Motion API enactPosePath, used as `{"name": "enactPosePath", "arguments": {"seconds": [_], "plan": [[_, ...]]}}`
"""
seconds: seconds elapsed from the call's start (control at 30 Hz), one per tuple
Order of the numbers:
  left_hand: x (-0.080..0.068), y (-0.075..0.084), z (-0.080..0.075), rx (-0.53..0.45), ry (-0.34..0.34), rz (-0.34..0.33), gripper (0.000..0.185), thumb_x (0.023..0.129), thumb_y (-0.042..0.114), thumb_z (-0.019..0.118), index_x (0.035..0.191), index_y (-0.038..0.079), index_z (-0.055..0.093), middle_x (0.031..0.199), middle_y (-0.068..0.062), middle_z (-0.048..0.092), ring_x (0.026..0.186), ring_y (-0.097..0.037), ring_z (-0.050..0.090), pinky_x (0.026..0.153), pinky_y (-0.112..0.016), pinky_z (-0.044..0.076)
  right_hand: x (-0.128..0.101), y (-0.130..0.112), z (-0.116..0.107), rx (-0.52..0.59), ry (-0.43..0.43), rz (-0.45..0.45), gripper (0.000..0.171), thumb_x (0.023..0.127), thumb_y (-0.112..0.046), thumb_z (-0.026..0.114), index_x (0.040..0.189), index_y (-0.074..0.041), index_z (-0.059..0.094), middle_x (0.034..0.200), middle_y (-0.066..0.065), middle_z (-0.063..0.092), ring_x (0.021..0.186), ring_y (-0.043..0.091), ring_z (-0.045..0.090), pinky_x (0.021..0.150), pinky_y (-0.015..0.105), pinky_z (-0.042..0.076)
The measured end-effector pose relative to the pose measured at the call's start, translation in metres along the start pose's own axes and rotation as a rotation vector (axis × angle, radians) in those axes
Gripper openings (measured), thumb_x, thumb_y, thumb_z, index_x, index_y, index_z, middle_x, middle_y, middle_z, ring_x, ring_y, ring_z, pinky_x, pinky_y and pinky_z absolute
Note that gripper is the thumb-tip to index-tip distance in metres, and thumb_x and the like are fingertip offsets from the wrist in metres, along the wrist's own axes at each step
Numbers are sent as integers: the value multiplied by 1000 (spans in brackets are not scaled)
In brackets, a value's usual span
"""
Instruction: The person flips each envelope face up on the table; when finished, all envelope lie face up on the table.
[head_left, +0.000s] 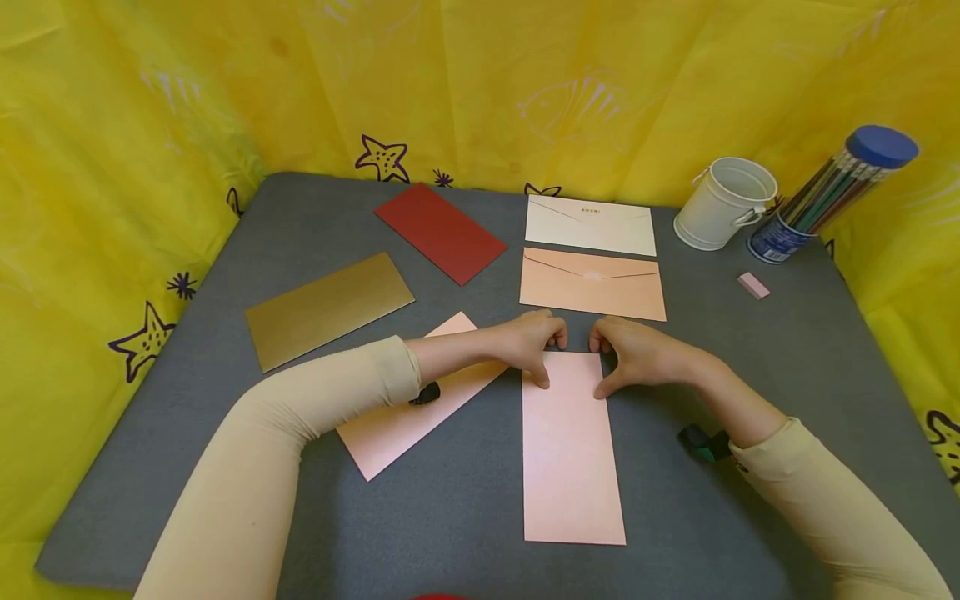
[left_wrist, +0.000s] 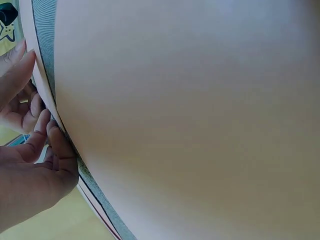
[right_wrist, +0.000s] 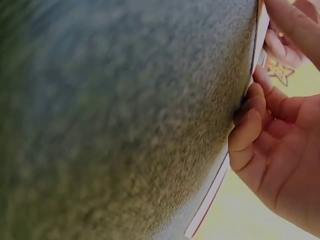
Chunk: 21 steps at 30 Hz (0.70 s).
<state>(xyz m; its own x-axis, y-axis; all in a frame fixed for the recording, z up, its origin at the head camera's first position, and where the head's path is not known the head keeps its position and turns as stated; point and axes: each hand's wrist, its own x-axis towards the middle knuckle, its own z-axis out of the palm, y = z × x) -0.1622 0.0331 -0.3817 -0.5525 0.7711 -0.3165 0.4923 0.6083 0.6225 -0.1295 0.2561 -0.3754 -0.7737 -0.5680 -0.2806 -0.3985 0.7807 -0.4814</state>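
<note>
A pale pink envelope (head_left: 572, 462), plain side up, lies lengthwise in front of the person on the grey table. At its far end, the left hand (head_left: 528, 342) holds the left corner, with the thumb on the paper and the fingers curled by the far edge. The right hand (head_left: 641, 352) holds the opposite corner, its thumb along the right edge. Below the left forearm lies a second pink envelope (head_left: 393, 437), set aslant and partly covered; its broad face (left_wrist: 190, 100) fills most of the left wrist view. The right wrist view shows curled fingers (right_wrist: 247, 132) by the paper's edge.
Beyond the hands lie a peach envelope (head_left: 592, 292) and a white envelope (head_left: 588, 227). A red envelope (head_left: 441, 233) and a gold envelope (head_left: 330, 312) lie leftward. A white bucket (head_left: 712, 212), a tin of pencils (head_left: 780, 240) and an eraser (head_left: 753, 286) stand at the right.
</note>
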Motion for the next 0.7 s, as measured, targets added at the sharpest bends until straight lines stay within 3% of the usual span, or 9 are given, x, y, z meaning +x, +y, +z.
{"name": "enactPosePath", "arguments": {"seconds": [0.3,0.5,0.6,0.7], "plan": [[0,2,0,32,9,-4,48,70,16,89,107,7,61,106,-8,53,97,-17,45,80,-23,38,0,5,-2,107,19,5,46,66,-22,92,91,-7,56,80,4,56,70,13,49,65,23,41],[3,3,-1,68,-8,1,42,71,15,88,103,6,62,103,-7,53,96,-17,45,79,-23,37,-1,6,-6,236,-11,13,38,76,-9,84,101,-4,56,77,4,64,69,11,58,64,21,49],[5,1,-4,44,-22,7,37,72,13,86,100,6,62,96,-4,54,90,-14,48,74,-20,39,-2,6,-6,326,-25,3,37,80,-4,79,108,0,54,79,8,64,69,11,62,65,22,52],[7,-2,-9,-52,-38,8,30,76,9,81,99,4,61,87,-2,57,78,-12,52,66,-18,43,-2,7,-6,472,-52,11,39,85,1,72,115,5,48,86,16,60,69,14,67,65,26,58]]}}
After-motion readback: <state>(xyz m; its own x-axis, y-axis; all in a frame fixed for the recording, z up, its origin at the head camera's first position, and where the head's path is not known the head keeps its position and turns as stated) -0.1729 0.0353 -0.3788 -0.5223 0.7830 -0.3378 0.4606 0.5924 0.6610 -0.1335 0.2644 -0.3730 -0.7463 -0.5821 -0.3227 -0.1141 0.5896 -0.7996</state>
